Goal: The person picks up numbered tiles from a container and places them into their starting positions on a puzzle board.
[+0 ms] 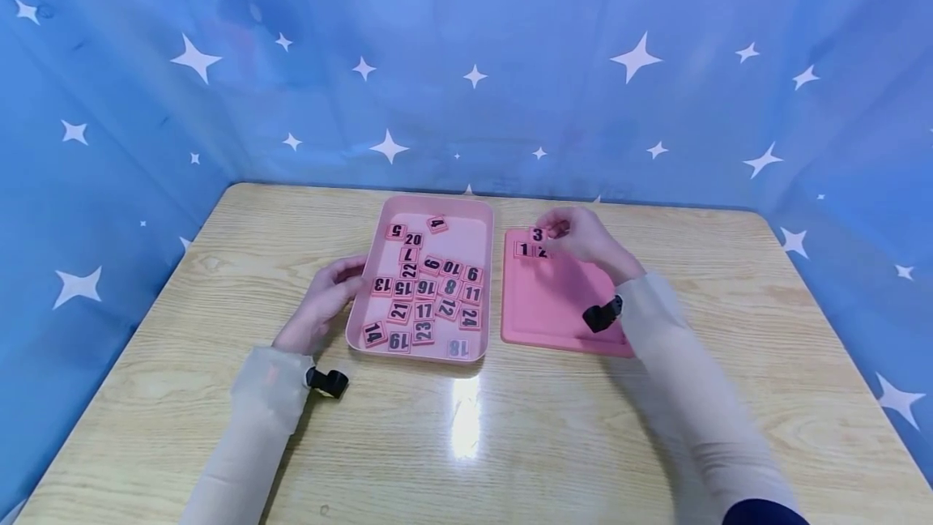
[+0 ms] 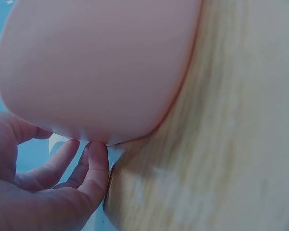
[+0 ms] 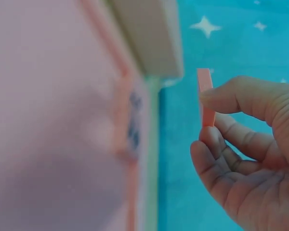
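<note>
My right hand [image 1: 579, 235] pinches a pink number 3 tile [image 1: 538, 235] between thumb and fingers; the right wrist view shows this tile [image 3: 205, 98] edge-on. It is over the far left corner of a flat pink board [image 1: 543, 310]. Close below it on the board, the 1 tile [image 1: 523, 249] and 2 tile [image 1: 541, 253] sit side by side. My left hand [image 1: 324, 298] is at the left side of a pale pink tray [image 1: 466, 221], fingertips against its outer wall. Several loose number tiles lie in the tray at various angles, including the 4 tile [image 1: 437, 224] near the far edge.
Tray and board stand side by side on a wooden table [image 1: 408, 444], with a narrow gap between them. A blue cloth with white stars [image 1: 466, 104] rises behind the table's far edge and along both sides. Each wrist wears a small black camera mount [image 1: 328, 383].
</note>
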A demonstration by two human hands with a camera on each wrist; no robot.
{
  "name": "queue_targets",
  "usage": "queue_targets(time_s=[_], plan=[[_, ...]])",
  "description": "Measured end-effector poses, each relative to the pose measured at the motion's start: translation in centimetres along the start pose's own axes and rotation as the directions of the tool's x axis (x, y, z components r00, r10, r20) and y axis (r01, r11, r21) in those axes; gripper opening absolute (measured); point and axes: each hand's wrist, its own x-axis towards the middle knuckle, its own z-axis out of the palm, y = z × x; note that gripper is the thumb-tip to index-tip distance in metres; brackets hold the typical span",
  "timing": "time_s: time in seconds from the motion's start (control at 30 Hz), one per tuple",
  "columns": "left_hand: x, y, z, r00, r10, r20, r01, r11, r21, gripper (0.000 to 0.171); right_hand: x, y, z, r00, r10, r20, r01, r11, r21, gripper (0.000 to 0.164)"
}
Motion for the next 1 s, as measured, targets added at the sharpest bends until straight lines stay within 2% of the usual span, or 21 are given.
queue_targets(time_s=[0.1,0.37,0.73,1.0], plan=[[0.0,0.0,-0.1,1.0,0.003,0.002,-0.003,1.0,0.002,0.05,-0.5,1.6,-0.2,1.0,0.027,0.013,-0.027,1.0,-0.01,0.032],[-0.1,0.1,-0.1,1.0,-0.002,0.003,0.002,1.0,0.017,0.05,-1.3,3.9,-0.4,1.0,0.018,0.026,-0.017,0.998,-0.053,0.032],[-0.2,0.3,0.0,1.0,-0.015,-0.002,0.015,1.0,-0.003,0.052,-1.3,5.5,-0.5,0.999,0.047,0.007,-0.046,0.997,-0.064,0.033],[-0.1,0.2,0.0,1.0,0.001,-0.003,0.0,1.0,0.002,0.052,-1.2,5.9,0.1,0.997,0.015,-0.074,-0.018,0.999,-0.049,0.025]])
